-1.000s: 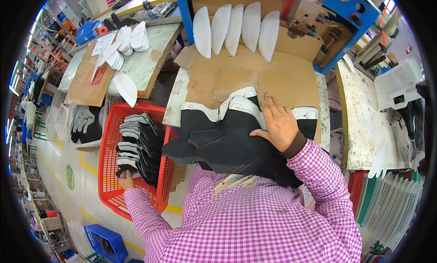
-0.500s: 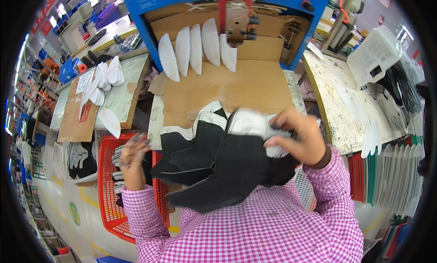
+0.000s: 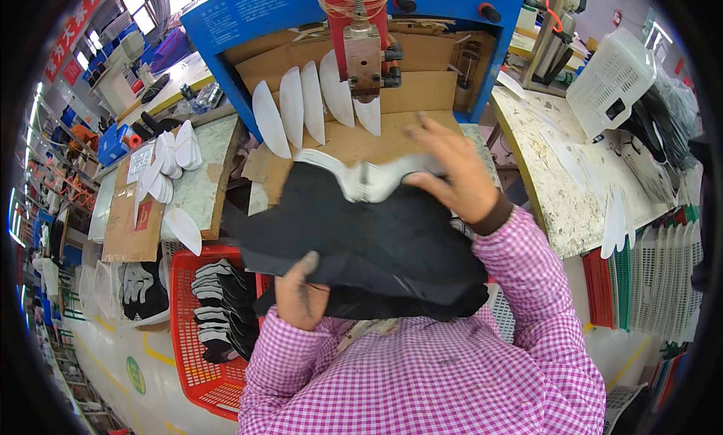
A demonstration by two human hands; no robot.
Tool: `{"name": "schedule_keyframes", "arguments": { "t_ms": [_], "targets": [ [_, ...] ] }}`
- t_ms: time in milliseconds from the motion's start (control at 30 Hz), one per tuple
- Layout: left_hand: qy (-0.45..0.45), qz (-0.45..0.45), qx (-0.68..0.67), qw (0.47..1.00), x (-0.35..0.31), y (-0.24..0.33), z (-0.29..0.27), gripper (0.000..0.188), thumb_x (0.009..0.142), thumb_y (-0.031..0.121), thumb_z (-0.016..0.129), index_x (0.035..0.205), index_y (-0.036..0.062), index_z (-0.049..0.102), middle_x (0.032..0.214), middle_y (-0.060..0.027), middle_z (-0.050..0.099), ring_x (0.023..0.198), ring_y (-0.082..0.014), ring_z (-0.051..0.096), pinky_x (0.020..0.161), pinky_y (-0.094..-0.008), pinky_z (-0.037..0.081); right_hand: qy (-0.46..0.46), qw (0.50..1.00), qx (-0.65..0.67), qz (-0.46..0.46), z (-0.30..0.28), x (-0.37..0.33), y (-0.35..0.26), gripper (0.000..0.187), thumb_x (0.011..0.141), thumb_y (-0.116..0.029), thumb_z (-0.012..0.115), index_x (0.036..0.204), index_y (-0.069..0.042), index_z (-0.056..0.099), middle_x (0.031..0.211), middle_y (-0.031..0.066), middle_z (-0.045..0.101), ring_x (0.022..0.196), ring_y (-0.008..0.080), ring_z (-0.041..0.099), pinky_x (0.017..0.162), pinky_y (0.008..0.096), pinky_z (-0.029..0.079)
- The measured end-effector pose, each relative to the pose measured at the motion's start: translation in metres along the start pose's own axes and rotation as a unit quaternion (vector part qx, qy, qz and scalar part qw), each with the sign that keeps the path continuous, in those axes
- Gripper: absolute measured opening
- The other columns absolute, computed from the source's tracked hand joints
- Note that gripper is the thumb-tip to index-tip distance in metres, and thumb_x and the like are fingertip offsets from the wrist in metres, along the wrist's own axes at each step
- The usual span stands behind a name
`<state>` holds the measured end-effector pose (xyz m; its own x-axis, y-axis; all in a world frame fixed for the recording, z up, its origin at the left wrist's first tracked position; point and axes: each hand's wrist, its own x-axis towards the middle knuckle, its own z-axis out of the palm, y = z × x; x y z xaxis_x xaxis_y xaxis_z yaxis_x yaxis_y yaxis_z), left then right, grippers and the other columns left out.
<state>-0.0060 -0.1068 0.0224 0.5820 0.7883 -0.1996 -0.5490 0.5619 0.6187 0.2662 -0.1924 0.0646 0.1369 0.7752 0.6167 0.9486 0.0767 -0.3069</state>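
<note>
A black shoe upper (image 3: pixel 361 235) with a white curved edge lies spread flat in front of me, on top of more black pieces (image 3: pixel 376 303). My left hand (image 3: pixel 303 293) grips its near left edge, thumb on top and fingers hidden underneath. Over its far right side, my right hand (image 3: pixel 456 171) is open with the fingers spread, somewhat blurred. The right thumb is at the white edge; whether it touches, I cannot tell. Beyond the upper, several white half-moon pieces (image 3: pixel 269 119) stand against the cardboard inside a blue machine (image 3: pixel 241 17).
The machine's metal press head (image 3: pixel 364 58) hangs above the cardboard-covered bed. At my left, a red basket (image 3: pixel 181 314) holds stacked black-and-white uppers. White cut pieces (image 3: pixel 179 150) lie on the left table. A white basket (image 3: pixel 614 77) sits on the right table, with stacked crates (image 3: pixel 663 277) below.
The upper has swung from a folded, tilted position to lying flat. My left hand came in from the left and took its near edge. My right hand let go and opened.
</note>
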Motion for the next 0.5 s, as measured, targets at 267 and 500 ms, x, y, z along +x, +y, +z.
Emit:
{"name": "schedule_keyframes", "arguments": {
  "t_ms": [267, 500],
  "targets": [
    [-0.037, 0.03, -0.092, 0.995, 0.059, 0.013, -0.008, 0.03, 0.09, 0.004, 0.055, 0.119, -0.0016, 0.052, 0.116, -0.0159, 0.062, 0.105, -0.0321, 0.063, 0.089, -0.0501, 0.053, -0.063, 0.787, 0.498, 0.358, 0.005, -0.048, 0.024, 0.049, 0.09, -0.024, 0.064, 0.127, 0.004, 0.049, 0.121, 0.0107, 0.056, 0.106, 0.0175, 0.055, 0.092, 0.029, 0.044],
    [0.069, 0.077, -0.028, 0.994, 0.086, 0.01, -0.006, 0.032, 0.084, 0.005, 0.064, 0.114, 0.0001, 0.057, 0.108, -0.0117, 0.064, 0.097, -0.0248, 0.063, 0.082, -0.0354, 0.055, 0.066, 0.791, 0.467, 0.388, 0.012, -0.024, 0.045, 0.037, 0.083, -0.009, 0.069, 0.115, 0.004, 0.055, 0.103, 0.007, 0.061, 0.093, 0.0141, 0.059, 0.087, 0.0252, 0.046]
  ]
}}
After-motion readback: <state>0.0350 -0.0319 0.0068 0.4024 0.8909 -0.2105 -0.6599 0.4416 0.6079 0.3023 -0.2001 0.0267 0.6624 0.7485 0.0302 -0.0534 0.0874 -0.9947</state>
